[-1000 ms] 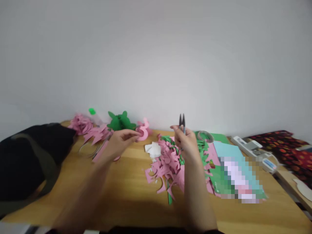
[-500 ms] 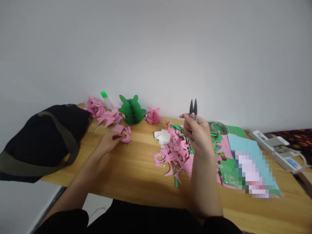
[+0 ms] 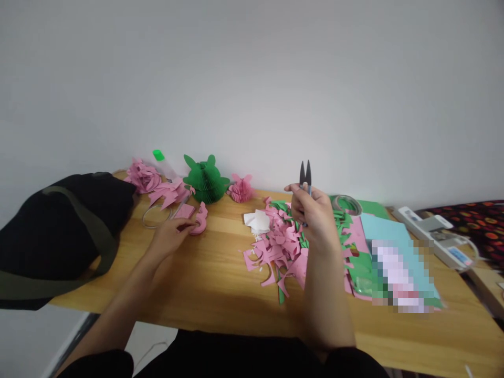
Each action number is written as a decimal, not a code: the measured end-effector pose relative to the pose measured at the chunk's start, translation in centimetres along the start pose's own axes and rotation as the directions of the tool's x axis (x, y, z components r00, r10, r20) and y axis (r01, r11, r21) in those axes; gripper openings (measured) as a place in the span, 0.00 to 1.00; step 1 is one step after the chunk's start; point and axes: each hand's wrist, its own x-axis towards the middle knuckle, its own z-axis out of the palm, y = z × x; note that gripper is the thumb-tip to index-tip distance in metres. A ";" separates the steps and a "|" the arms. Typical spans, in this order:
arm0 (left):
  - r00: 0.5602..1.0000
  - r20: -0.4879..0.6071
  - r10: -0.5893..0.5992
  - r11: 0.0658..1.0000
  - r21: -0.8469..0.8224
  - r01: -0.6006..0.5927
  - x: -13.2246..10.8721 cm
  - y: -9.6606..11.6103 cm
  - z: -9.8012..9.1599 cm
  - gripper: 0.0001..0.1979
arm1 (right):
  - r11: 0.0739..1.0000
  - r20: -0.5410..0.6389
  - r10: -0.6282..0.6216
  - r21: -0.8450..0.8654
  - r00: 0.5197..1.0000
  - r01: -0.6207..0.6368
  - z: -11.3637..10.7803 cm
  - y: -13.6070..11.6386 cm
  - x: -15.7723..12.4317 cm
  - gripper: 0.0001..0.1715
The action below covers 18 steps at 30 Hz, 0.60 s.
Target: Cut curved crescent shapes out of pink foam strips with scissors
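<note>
So the left hand (image 3: 170,237) is over on the left part of the worktop (image 3: 220,283), thumb and fingers pinching the edge of a curvy pink paper cutout (image 3: 202,214). That piece is tipped up a bit, right next to a flat pink paper strip (image 3: 184,211), and honestly I can't tell whether its bottom edge touches the worktop. The right hand (image 3: 314,210) is raised and blocks part of a messy heap of pink and green paper scraps (image 3: 283,239); its fingers are curled around some dark-bladed snips (image 3: 305,174), one finger poking out sideways, blades pointing up with a little gap between the tips. Back near the wall (image 3: 252,94) there's a green honeycomb paper figure (image 3: 207,184), with a smaller pink paper figure (image 3: 241,190) just beside it. Oh, and a crumpled white paper (image 3: 257,221) sits by the heap's left edge.
</note>
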 end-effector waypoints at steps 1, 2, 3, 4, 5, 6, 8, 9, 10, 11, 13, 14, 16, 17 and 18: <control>1.000 0.006 0.002 1.000 0.005 -0.002 0.1 -0.1 0.1 0.11 | 1.000 0.004 0.000 -0.002 1.000 0.000 0.0 0.0 0.0 0.10; 1.000 0.012 0.005 1.000 0.009 -0.005 0.2 -0.3 0.2 0.12 | 1.000 0.009 0.002 -0.004 1.000 -0.002 0.0 0.1 0.0 0.10; 1.000 0.018 0.008 1.000 0.013 -0.008 0.3 -0.5 0.3 0.12 | 1.000 0.013 0.003 -0.008 1.000 -0.003 -0.1 0.1 0.0 0.10; 1.000 0.025 0.011 1.000 0.017 -0.011 0.4 -0.6 0.4 0.13 | 1.000 0.015 0.004 -0.012 1.000 -0.004 -0.1 0.1 0.1 0.10; 0.999 0.031 0.014 1.000 0.021 -0.014 0.5 -0.7 0.5 0.13 | 1.000 0.016 0.004 -0.015 1.000 -0.004 -0.2 0.2 0.1 0.10; 0.999 0.036 0.016 0.999 0.028 -0.017 0.6 -0.8 0.6 0.13 | 1.000 0.016 0.003 -0.015 1.000 -0.003 -0.2 0.2 0.1 0.10; 0.999 0.042 0.014 0.999 0.046 -0.016 0.6 -0.9 0.6 0.13 | 1.000 0.012 0.003 -0.014 1.000 -0.003 -0.3 0.2 0.2 0.11; 0.999 0.043 0.011 0.998 0.059 -0.014 0.6 -0.9 0.6 0.13 | 1.000 0.012 0.005 -0.013 1.000 -0.005 -0.3 0.2 0.2 0.11; 0.999 0.043 0.006 0.997 0.073 -0.009 0.6 -0.9 0.6 0.13 | 1.000 0.012 0.007 -0.012 1.000 -0.006 -0.3 0.2 0.2 0.11; 0.999 0.042 0.001 0.996 0.088 -0.004 0.6 -1.0 0.6 0.13 | 1.000 0.013 0.007 -0.012 1.000 -0.007 -0.3 0.2 0.2 0.11; 0.999 0.040 -0.013 0.993 0.120 0.009 0.6 -1.0 0.6 0.13 | 1.000 0.013 0.008 -0.016 1.000 -0.007 -0.3 0.1 0.1 0.12; 0.999 0.037 -0.022 0.990 0.137 0.016 0.5 -1.0 0.5 0.14 | 1.000 0.011 0.007 -0.019 1.000 -0.007 -0.2 0.1 0.1 0.11; 0.999 0.026 -0.040 0.984 0.174 0.035 0.5 -0.9 0.4 0.13 | 1.000 0.003 0.008 -0.020 1.000 -0.008 -0.2 0.0 0.0 0.11; 0.999 0.019 -0.051 0.980 0.194 0.046 0.4 -0.8 0.3 0.13 | 1.000 0.000 0.009 -0.019 1.000 -0.009 -0.1 0.0 0.0 0.11; 0.998 0.010 -0.063 0.975 0.214 0.059 0.4 -0.7 0.1 0.12 | 1.000 -0.002 0.010 -0.018 1.000 -0.010 -0.1 0.0 0.0 0.11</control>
